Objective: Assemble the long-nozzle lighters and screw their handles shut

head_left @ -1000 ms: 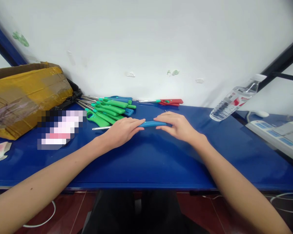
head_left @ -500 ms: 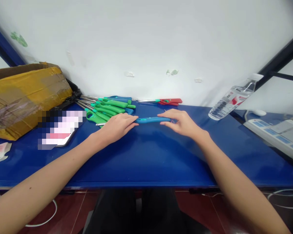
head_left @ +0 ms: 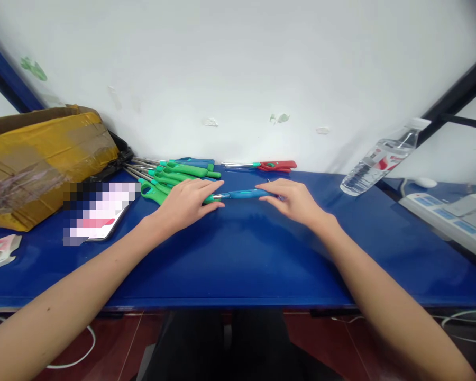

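Note:
A blue long-neck lighter [head_left: 244,194] lies level across the middle, just above the table or touching it; I cannot tell which. My right hand [head_left: 295,200] pinches its right end between thumb and fingers. At the other end, my left hand [head_left: 190,200] has thumb and fingers spread, with the lighter's metal tube running through the gap. Part of that tube is hidden by the left hand. Close behind the left hand is a pile of green lighters [head_left: 182,172], with a blue lighter [head_left: 196,161] at its back. A red lighter [head_left: 277,165] rests by the wall.
Left on the blue table [head_left: 238,264] are a taped cardboard box [head_left: 51,159], a phone [head_left: 107,214] with blurred pixels over it and a torn card piece [head_left: 2,251]. A water bottle [head_left: 384,159] and a white power strip [head_left: 448,214] are at right.
My left thumb and fingers have parted from the blue body. The lighter has shifted right, so its metal tube now shows between them. My right hand keeps its pinch.

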Motion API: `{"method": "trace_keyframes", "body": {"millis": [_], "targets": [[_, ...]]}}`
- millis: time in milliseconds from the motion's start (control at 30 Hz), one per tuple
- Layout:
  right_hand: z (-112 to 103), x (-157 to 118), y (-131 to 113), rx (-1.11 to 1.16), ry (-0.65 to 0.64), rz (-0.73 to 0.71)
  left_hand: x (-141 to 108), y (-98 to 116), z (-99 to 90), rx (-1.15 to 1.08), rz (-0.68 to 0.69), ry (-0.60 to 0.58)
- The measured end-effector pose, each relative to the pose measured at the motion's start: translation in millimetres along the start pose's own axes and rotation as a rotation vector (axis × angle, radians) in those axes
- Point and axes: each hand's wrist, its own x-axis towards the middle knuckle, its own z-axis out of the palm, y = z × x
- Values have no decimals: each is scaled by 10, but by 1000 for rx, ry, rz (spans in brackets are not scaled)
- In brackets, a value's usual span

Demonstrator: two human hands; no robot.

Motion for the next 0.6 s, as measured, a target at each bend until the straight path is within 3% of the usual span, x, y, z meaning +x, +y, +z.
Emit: {"method": "trace_keyframes", "body": {"millis": [200, 600], "targets": [[-72, -7, 85, 13, 63, 39, -5, -124, -2, 26, -34, -33], [27, 15, -77, 12, -27, -51, -2, 96, 60, -9, 46, -64]]}}
